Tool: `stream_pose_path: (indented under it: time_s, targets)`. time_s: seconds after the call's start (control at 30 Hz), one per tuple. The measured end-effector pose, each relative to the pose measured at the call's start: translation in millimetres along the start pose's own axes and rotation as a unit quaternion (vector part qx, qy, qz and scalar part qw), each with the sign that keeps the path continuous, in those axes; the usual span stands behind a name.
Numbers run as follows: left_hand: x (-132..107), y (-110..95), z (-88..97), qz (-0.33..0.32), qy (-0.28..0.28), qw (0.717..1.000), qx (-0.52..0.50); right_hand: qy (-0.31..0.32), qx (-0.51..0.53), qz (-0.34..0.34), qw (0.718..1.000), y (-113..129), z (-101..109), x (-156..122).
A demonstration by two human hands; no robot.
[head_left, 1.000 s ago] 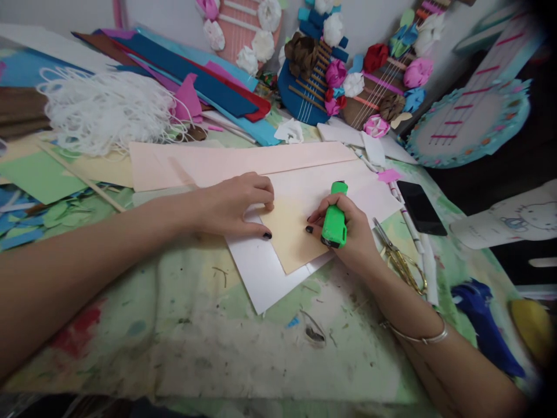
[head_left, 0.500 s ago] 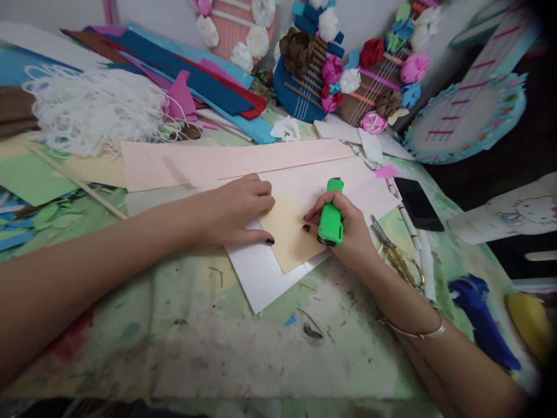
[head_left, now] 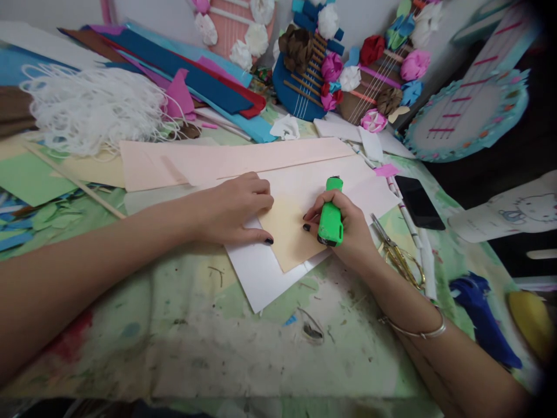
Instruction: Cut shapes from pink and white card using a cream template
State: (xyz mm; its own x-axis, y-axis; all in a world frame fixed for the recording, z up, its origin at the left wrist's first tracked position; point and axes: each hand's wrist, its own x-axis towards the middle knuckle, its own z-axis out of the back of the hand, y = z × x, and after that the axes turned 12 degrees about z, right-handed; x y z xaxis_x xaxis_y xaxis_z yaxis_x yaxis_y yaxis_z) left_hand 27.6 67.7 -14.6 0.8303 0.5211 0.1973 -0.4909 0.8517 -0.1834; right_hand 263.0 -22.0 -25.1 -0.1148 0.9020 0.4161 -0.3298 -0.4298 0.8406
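One green tool point(head_left: 331, 223) in right fingers point(head_left: 322, 200), one cream sheet point(head_left: 287, 241) beneath.

The green tool point(head_left: 331, 223) looks plastic, the cream paper point(head_left: 286, 235) matt.

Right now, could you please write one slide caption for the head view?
Left hand on layered paper, right hand holding a green tool, gold-handled scissors lying nearby.

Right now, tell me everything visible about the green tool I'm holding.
The green tool is stubby and bright green, plastic by its look, with dark bits at both ends and a small slot by the near one. It lies slanted in your right hand, a finger bent across it toward the far end, over the cream paper. The hand hides its underside; its tip is unclear.
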Motion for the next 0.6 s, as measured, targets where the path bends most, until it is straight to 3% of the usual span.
stream_pose_path:
  time_s: [0.27,0.6]
  targets:
    - [-0.6,-5.8,0.6,0.024,0.006,1.0,0.011,-0.004,0.002,-0.006,1.0,-0.4,-1.3,0.0]
    - [-0.9,-61.6,-6.7,0.172,0.028,0.973,0.154,0.012,-0.055,0.0,0.998,-3.2,6.4,0.4]
